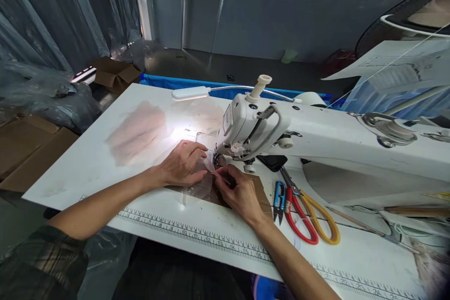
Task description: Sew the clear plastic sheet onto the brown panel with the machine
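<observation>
A piece of sheer, whitish fabric (200, 188) lies under the needle end of a white sewing machine (230, 124). My left hand (183, 163) rests on its left part, fingers stretched towards the presser foot and thumb apart. Just right of the needle area, my right hand (241, 192) pinches the fabric's edge between thumb and fingers. Beneath the fabric and the right hand is a brown board (258, 187). The stitching point itself is partly hidden by the machine head and my fingers.
Right of my right hand lie blue thread snips (279, 199) and scissors with red and yellow handles (302, 215). Pale pink sheer pieces (138, 133) lie on the white table (84, 164). A lit lamp (191, 93) hangs behind. Cardboard boxes (35, 150) stand left.
</observation>
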A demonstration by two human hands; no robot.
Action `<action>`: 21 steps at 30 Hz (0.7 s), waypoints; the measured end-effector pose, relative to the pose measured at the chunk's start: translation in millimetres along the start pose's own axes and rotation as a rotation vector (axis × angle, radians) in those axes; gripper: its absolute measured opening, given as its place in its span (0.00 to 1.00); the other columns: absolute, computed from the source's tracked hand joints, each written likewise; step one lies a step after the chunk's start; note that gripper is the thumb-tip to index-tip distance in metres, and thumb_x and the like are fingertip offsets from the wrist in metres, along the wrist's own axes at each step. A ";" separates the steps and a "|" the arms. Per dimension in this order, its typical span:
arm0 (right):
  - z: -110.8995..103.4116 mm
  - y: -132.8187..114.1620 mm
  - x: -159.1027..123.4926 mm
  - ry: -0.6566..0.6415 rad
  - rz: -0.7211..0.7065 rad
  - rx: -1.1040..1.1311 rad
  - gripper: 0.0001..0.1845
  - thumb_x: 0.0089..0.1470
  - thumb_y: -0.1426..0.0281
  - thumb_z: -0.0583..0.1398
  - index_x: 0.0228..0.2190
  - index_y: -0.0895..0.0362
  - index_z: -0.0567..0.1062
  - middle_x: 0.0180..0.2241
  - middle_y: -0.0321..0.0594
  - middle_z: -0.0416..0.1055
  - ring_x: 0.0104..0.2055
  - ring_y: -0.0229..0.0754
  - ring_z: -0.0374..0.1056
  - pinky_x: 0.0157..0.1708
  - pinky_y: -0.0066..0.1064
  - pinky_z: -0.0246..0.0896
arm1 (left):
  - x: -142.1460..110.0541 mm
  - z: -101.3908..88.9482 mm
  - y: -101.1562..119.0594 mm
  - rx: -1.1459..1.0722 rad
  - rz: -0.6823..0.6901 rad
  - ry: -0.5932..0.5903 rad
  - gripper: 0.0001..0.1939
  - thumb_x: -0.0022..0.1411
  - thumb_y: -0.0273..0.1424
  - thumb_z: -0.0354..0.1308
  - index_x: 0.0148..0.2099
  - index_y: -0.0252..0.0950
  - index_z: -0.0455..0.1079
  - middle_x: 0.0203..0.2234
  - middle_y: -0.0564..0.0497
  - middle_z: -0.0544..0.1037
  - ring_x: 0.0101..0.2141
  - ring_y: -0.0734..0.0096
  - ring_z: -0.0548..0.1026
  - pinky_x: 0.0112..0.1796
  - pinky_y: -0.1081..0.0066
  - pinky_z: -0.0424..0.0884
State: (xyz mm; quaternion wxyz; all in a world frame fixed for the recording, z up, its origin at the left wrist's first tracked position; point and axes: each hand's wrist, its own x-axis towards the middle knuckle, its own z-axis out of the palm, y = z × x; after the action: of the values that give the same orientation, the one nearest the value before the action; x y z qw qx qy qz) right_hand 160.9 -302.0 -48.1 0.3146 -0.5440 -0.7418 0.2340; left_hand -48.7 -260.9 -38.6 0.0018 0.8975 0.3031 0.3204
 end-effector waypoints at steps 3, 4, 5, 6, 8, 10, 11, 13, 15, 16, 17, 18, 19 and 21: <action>3.9 -1.3 -1.6 -0.001 -0.127 0.025 0.10 0.57 0.66 0.55 0.37 0.55 0.75 0.35 0.41 0.75 0.35 0.41 0.71 0.37 0.32 0.65 | 0.7 -3.4 2.9 0.006 0.067 -0.007 0.17 0.58 0.31 0.55 0.49 0.31 0.63 0.49 0.37 0.70 0.48 0.52 0.69 0.47 0.52 0.66; 5.0 -1.7 -1.8 -0.021 -0.175 0.009 0.11 0.58 0.67 0.54 0.38 0.54 0.76 0.36 0.41 0.75 0.37 0.42 0.71 0.38 0.33 0.66 | 0.4 -3.7 2.8 0.008 0.086 -0.061 0.18 0.58 0.32 0.55 0.50 0.31 0.62 0.50 0.37 0.70 0.49 0.52 0.69 0.47 0.52 0.65; 6.0 -2.0 -2.0 -0.048 -0.219 -0.022 0.12 0.58 0.68 0.54 0.39 0.54 0.76 0.38 0.42 0.74 0.37 0.42 0.71 0.37 0.33 0.66 | -0.2 -3.6 2.0 0.006 0.092 -0.128 0.18 0.59 0.33 0.55 0.50 0.31 0.63 0.50 0.37 0.70 0.49 0.52 0.69 0.47 0.52 0.65; 6.7 -2.2 -2.1 -0.077 -0.254 -0.063 0.13 0.58 0.69 0.54 0.39 0.54 0.77 0.38 0.43 0.74 0.37 0.43 0.71 0.36 0.33 0.66 | -1.1 -3.2 0.3 0.001 0.085 -0.191 0.18 0.60 0.35 0.54 0.50 0.31 0.63 0.50 0.37 0.70 0.49 0.53 0.69 0.47 0.53 0.66; 7.2 -2.2 -2.2 -0.122 -0.294 -0.157 0.13 0.57 0.69 0.53 0.38 0.55 0.77 0.38 0.44 0.73 0.35 0.43 0.71 0.31 0.33 0.66 | -3.2 -2.0 -5.2 -0.024 0.053 -0.278 0.19 0.61 0.40 0.55 0.49 0.33 0.65 0.51 0.39 0.71 0.48 0.55 0.70 0.47 0.53 0.67; 6.2 -2.2 -2.5 -0.144 -0.310 -0.221 0.13 0.58 0.69 0.53 0.37 0.56 0.78 0.38 0.45 0.72 0.34 0.43 0.70 0.29 0.32 0.65 | -5.1 -1.6 -11.1 -0.051 0.046 -0.318 0.21 0.61 0.43 0.56 0.50 0.35 0.66 0.53 0.41 0.70 0.50 0.56 0.70 0.51 0.51 0.64; 5.2 -2.3 -2.7 -0.156 -0.318 -0.234 0.14 0.58 0.68 0.53 0.37 0.56 0.78 0.38 0.45 0.72 0.33 0.43 0.70 0.29 0.33 0.66 | -5.5 -2.0 -13.2 -0.052 0.059 -0.328 0.22 0.61 0.43 0.56 0.52 0.36 0.66 0.54 0.41 0.70 0.52 0.55 0.69 0.53 0.49 0.62; 2.1 -3.1 -3.1 -0.188 -0.335 -0.220 0.14 0.59 0.68 0.53 0.38 0.57 0.78 0.40 0.47 0.71 0.34 0.43 0.70 0.30 0.34 0.67 | -5.1 -4.3 -14.3 -0.016 0.093 -0.331 0.23 0.61 0.42 0.56 0.54 0.37 0.64 0.55 0.41 0.68 0.54 0.53 0.67 0.55 0.45 0.59; -1.8 -4.2 -3.1 -0.221 -0.346 -0.162 0.14 0.58 0.68 0.54 0.39 0.57 0.78 0.42 0.48 0.70 0.36 0.43 0.71 0.34 0.36 0.69 | -3.1 -7.4 -11.7 0.026 0.128 -0.305 0.23 0.59 0.41 0.57 0.54 0.36 0.65 0.55 0.39 0.69 0.52 0.52 0.68 0.54 0.45 0.59; -4.1 -4.6 -2.8 -0.236 -0.351 -0.123 0.13 0.58 0.68 0.54 0.39 0.57 0.78 0.42 0.48 0.70 0.37 0.43 0.71 0.37 0.36 0.69 | -1.8 -8.6 -9.7 0.037 0.146 -0.288 0.22 0.59 0.40 0.58 0.53 0.35 0.66 0.53 0.39 0.70 0.50 0.53 0.69 0.53 0.46 0.60; -6.5 -4.6 -2.1 -0.249 -0.355 -0.081 0.13 0.57 0.69 0.55 0.39 0.57 0.78 0.42 0.48 0.70 0.39 0.43 0.71 0.39 0.36 0.69 | -0.6 -9.3 -7.8 0.037 0.168 -0.273 0.20 0.59 0.38 0.57 0.52 0.35 0.67 0.51 0.40 0.72 0.48 0.56 0.71 0.51 0.48 0.62; -9.1 -4.0 -1.1 -0.260 -0.358 -0.038 0.12 0.57 0.70 0.55 0.39 0.57 0.78 0.41 0.47 0.71 0.40 0.43 0.71 0.40 0.36 0.68 | 0.3 -9.3 -6.3 0.026 0.194 -0.260 0.17 0.60 0.36 0.57 0.49 0.35 0.68 0.48 0.42 0.74 0.45 0.59 0.72 0.50 0.51 0.63; -11.9 -2.8 0.3 -0.264 -0.354 0.001 0.13 0.56 0.71 0.55 0.39 0.56 0.78 0.41 0.46 0.72 0.40 0.42 0.71 0.41 0.35 0.68 | 0.9 -8.8 -5.3 0.008 0.225 -0.250 0.12 0.61 0.34 0.55 0.47 0.36 0.70 0.45 0.44 0.75 0.43 0.62 0.73 0.49 0.53 0.64; -17.3 1.7 3.9 -0.248 -0.309 0.038 0.14 0.55 0.73 0.54 0.40 0.55 0.78 0.39 0.43 0.74 0.38 0.41 0.71 0.40 0.33 0.67 | 1.1 -6.5 -5.1 -0.028 0.268 -0.233 0.08 0.64 0.29 0.52 0.42 0.37 0.72 0.40 0.47 0.77 0.40 0.67 0.74 0.48 0.58 0.64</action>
State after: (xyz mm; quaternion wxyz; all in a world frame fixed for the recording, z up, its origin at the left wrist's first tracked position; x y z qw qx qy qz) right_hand 173.7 -297.7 -36.5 0.2632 -0.3849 -0.8449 0.2621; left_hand -54.5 -257.4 -33.8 0.0065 0.9608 0.1742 0.2156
